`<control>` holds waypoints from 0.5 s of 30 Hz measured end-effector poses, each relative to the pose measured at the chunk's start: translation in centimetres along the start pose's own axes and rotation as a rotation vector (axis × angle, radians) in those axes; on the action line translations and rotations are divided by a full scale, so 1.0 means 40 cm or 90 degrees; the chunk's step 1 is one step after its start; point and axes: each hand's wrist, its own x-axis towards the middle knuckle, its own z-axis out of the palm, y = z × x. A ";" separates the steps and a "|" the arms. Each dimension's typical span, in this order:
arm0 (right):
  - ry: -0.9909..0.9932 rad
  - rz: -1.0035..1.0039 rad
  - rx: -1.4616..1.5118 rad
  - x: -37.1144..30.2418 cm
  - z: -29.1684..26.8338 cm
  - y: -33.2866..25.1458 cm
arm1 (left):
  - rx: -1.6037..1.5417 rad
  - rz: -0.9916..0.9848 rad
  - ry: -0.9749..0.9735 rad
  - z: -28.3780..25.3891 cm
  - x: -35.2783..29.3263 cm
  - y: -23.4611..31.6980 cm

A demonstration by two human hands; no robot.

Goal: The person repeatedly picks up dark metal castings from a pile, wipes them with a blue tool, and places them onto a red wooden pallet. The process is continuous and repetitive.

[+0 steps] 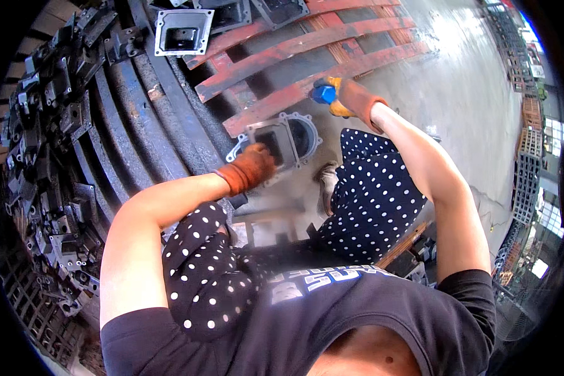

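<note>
My left hand (254, 168), in an orange-brown work glove, is closed on the edge of a grey metal casting (304, 135). The casting has a squarish flange and a round flange with bolt lugs, and it is held between my knees, slightly blurred. To the far right of it, my right hand (351, 100) wears an orange and yellow glove. Its fingers are wrapped round a blue object (324, 94), whose kind I cannot make out. That object is held apart from the casting, over the edge of a red pallet.
Similar square-flanged castings (183, 32) rest at the far end of the red wooden pallet (307, 47). Dark slats (135, 119) run along the left, beside a large heap of small dark metal parts (56, 238). Concrete floor (464, 125) stretches to the right, with stacked racks (527, 156) beyond.
</note>
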 end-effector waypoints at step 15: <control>0.073 -0.095 0.047 -0.030 -0.057 -0.027 | 0.108 -0.199 -0.438 -0.366 -0.072 -0.297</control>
